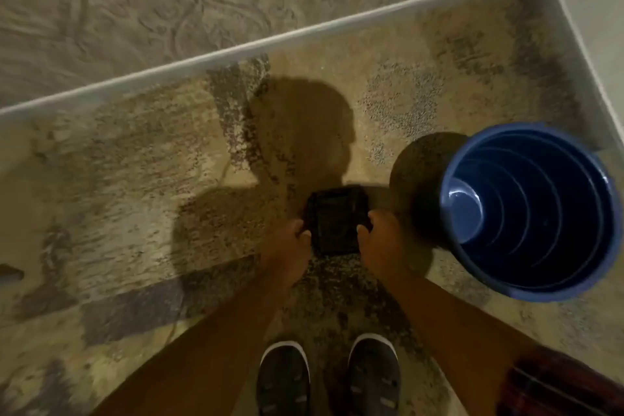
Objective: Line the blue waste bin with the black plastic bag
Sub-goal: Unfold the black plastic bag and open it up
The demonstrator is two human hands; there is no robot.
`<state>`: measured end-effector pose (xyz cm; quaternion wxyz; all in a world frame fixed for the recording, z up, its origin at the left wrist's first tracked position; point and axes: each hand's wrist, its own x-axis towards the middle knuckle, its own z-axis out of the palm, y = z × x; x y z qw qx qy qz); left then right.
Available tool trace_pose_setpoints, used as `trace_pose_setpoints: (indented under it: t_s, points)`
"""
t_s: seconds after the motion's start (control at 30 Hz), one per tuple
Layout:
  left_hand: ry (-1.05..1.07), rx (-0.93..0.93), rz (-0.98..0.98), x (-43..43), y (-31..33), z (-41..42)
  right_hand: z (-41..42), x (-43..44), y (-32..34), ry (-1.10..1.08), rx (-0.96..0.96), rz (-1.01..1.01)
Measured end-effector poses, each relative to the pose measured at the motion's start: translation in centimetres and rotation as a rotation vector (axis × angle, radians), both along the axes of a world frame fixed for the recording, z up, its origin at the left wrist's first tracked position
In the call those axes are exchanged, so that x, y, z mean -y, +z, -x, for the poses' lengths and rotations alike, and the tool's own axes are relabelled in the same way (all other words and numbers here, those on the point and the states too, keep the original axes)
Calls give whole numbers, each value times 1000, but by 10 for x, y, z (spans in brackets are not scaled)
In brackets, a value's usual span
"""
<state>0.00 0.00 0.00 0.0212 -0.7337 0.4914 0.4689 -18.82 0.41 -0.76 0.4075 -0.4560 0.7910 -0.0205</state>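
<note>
A folded black plastic bag (336, 221) is held flat between both hands above the carpet. My left hand (287, 248) pinches its left edge and my right hand (380, 240) grips its right edge. The blue waste bin (533, 213) stands upright on the floor to the right of my hands, round, with a ribbed inside and nothing in it. The bag is apart from the bin, a hand's width to its left.
A patterned beige and grey carpet (135, 196) covers the floor. A white baseboard (236, 51) runs along the wall ahead and turns at the corner behind the bin. My two dark shoes (327, 378) stand below the bag.
</note>
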Motion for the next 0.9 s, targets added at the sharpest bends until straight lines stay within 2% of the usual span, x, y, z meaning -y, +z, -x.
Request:
trace_pose_setpoints:
  t_s: [0.23, 0.53, 0.73, 0.9]
  points:
    - [193, 15, -10, 12, -44, 20, -1, 18, -32, -26, -107, -19]
    - [331, 64, 64, 21, -51, 41, 1, 19, -51, -66, -54, -101]
    - [405, -112, 144, 16, -42, 41, -3, 21, -49, -122, -58, -64]
    - [665, -392, 47, 11, -29, 46, 0, 15, -39, -203, -68, -10]
